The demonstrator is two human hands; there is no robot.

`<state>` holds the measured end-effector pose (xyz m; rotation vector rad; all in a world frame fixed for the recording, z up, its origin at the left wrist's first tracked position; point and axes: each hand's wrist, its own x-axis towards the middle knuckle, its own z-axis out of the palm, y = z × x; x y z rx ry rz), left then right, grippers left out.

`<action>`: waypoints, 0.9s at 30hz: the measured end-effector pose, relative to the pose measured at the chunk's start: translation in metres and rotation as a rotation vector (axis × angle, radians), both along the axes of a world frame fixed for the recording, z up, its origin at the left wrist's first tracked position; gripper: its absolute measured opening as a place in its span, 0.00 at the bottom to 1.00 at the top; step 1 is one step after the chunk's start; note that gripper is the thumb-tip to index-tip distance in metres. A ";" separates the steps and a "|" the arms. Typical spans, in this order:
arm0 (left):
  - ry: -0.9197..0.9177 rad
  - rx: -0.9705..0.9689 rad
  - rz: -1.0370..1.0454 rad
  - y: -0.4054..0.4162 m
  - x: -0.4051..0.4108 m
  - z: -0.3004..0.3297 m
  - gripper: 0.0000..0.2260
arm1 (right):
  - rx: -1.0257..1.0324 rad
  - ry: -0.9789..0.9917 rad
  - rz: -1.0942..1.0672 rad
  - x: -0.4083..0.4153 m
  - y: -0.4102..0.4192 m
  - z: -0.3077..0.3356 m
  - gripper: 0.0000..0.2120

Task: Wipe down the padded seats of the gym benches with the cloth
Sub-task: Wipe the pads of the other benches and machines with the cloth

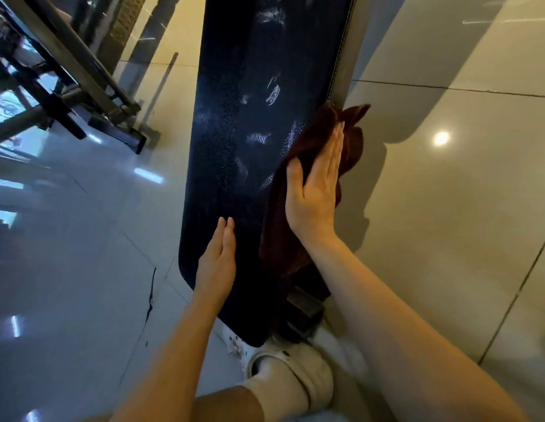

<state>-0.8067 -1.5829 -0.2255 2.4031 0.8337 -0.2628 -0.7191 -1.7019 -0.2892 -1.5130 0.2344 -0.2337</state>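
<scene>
Lying under the flat right hand, cloth against bench pad.

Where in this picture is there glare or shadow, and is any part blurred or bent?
Head view: a lamp's glare spot shines on the tiled floor; the bench pad casts a shadow rightward; the white shoe looks slightly blurred; wide-angle bending curves the pad's edges.

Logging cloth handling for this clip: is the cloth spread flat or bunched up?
Bunched. The cloth lies in rumpled folds along the bench pad's right edge, under the flat right hand.
</scene>
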 end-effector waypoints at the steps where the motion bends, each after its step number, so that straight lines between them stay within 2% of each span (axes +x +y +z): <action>1: 0.004 -0.008 0.004 0.001 0.000 0.000 0.22 | 0.003 0.000 0.007 -0.005 0.003 -0.001 0.33; 5: 0.022 -0.032 0.020 0.006 -0.002 0.000 0.24 | -0.100 -0.046 0.056 -0.073 0.032 -0.019 0.31; 9: 0.031 -0.050 0.003 0.009 -0.001 0.002 0.24 | -0.177 0.036 0.196 -0.172 0.064 -0.054 0.33; 11: 0.037 -0.036 -0.024 0.010 -0.002 0.002 0.24 | -0.210 0.038 0.185 -0.195 0.070 -0.062 0.34; 13: 0.040 -0.024 -0.041 0.011 -0.004 0.000 0.24 | -0.200 0.064 0.174 -0.193 0.073 -0.056 0.35; 15: 0.050 -0.017 -0.055 0.011 -0.005 0.001 0.24 | -0.048 0.144 0.142 -0.171 0.070 -0.035 0.35; 17: 0.037 -0.024 -0.044 0.012 -0.002 0.001 0.23 | 0.050 0.132 0.082 -0.121 0.055 -0.020 0.31; 21: 0.041 -0.056 0.009 0.018 -0.001 -0.001 0.26 | -0.046 0.029 0.036 -0.053 0.026 -0.015 0.31; 24: 0.043 -0.048 -0.002 0.016 0.001 -0.001 0.26 | -0.037 0.043 0.028 -0.066 0.032 -0.017 0.31; 27: 0.039 -0.071 0.021 0.017 0.001 0.000 0.25 | -0.107 0.022 0.130 -0.118 0.049 -0.031 0.33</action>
